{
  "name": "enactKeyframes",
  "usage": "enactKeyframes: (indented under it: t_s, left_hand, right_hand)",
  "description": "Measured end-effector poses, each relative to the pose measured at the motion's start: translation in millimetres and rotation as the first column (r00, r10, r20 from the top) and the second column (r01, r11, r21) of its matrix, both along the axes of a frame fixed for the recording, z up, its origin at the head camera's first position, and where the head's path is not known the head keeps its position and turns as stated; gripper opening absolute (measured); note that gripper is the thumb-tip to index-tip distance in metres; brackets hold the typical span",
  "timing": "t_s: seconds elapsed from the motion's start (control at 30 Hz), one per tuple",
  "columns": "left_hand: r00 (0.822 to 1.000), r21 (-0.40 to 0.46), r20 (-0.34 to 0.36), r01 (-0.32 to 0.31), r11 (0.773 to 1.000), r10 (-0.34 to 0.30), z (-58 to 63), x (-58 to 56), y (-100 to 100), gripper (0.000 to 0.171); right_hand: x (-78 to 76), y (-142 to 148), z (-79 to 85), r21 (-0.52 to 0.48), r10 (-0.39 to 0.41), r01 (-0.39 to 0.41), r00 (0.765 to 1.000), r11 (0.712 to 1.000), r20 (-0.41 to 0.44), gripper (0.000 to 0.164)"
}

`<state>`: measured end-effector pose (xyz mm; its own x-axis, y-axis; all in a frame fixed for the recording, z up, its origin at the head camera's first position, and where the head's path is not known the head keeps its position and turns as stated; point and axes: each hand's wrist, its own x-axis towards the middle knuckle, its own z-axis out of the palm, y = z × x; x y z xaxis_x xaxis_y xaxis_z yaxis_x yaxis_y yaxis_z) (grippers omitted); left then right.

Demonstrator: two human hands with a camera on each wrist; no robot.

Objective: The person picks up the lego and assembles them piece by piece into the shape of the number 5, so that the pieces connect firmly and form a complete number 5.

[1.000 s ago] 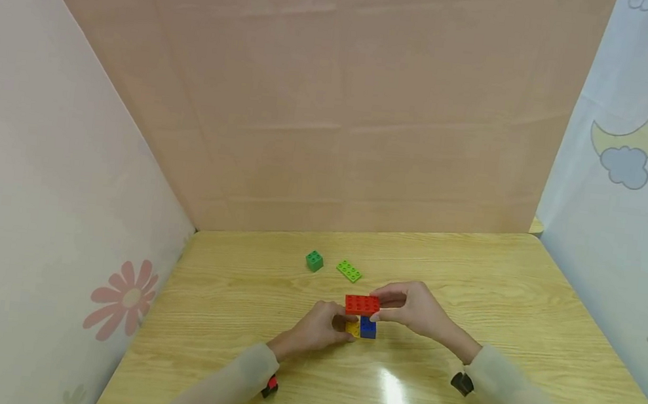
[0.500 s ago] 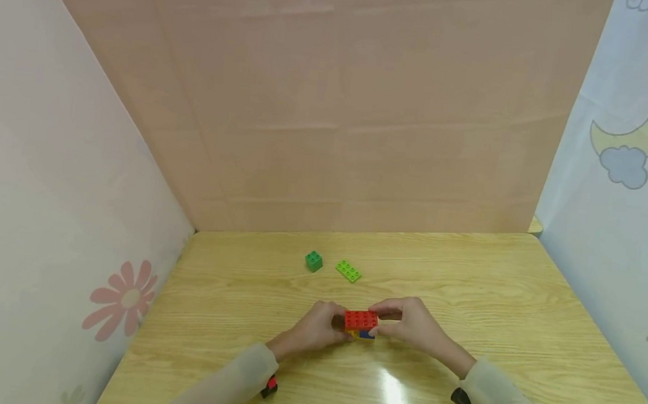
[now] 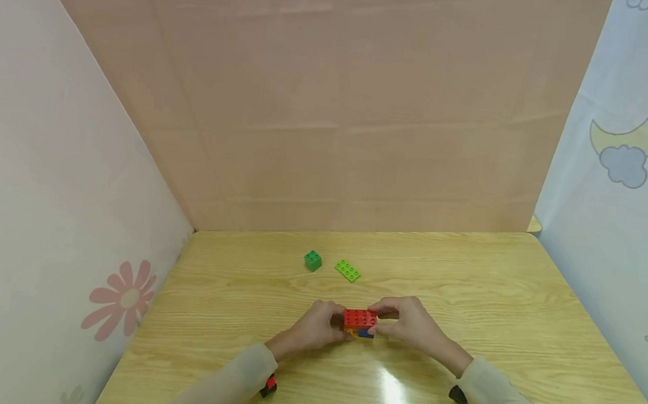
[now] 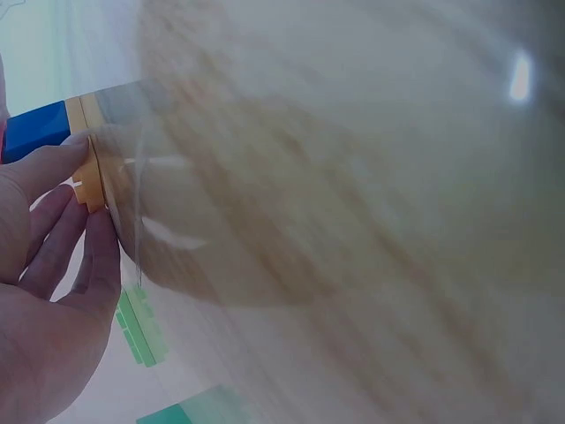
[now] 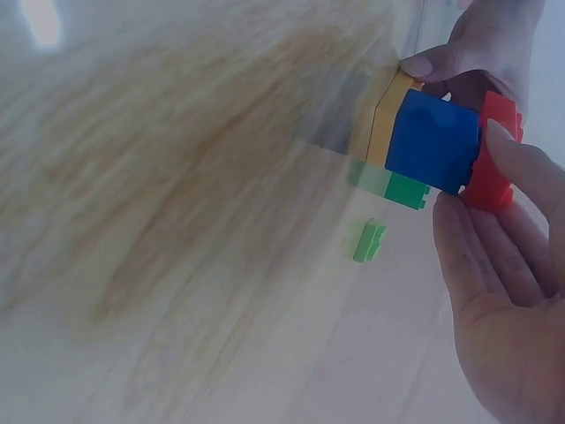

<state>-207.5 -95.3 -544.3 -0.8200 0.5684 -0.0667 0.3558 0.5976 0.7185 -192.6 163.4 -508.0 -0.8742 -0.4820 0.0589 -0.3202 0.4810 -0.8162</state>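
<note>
My right hand (image 3: 414, 323) pinches a red toy building brick (image 3: 360, 318) by its right end, studs facing up. Directly beneath it is a blue brick (image 5: 433, 140), standing on a thin yellow plate (image 5: 381, 128) at the tabletop. In the right wrist view the red brick lies right at the blue brick's studs and reaches out past it toward the left hand. My left hand (image 3: 315, 326) holds the yellow plate by its left end, thumb and fingertips at its edges. From the head, the red brick covers most of the blue and yellow pieces.
Behind the hands, a dark green brick (image 3: 313, 261) and a lime green plate (image 3: 348, 270) lie on the wooden table (image 3: 219, 296). A beige sheet (image 3: 367, 134) rises at the table's back edge, with patterned panels at both sides.
My right hand has lowered the red brick toward me onto the blue brick, hiding most of it. The left hand keeps its place on the yellow plate. Little differs over the last half second.
</note>
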Motion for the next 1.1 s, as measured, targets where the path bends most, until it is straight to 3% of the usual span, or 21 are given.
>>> enactKeyframes:
  t_s: [0.4, 0.6, 1.1]
  left_hand:
    - [1.0, 0.021, 0.009, 0.005, 1.0, -0.005, -2.0, -4.1, -0.9, 0.026]
    - [1.0, 0.002, -0.009, 0.001, 1.0, -0.001, -3.2, -4.1, -2.5, 0.024]
    - [0.999, 0.06, 0.037, 0.011, 0.998, -0.014, 1.3, -4.0, -1.7, 0.025]
  right_hand:
    - [1.6, -3.0, 0.4, 0.004, 0.03, -0.03, 0.999, 1.0, -0.036, 0.026]
    - [1.8, -3.8, 1.6, -0.002, 0.044, -0.044, 0.999, 0.999, -0.011, 0.025]
    - [1.1, -1.8, 2.7, 0.025, 0.058, -0.057, 0.998, 0.998, -0.03, 0.026]
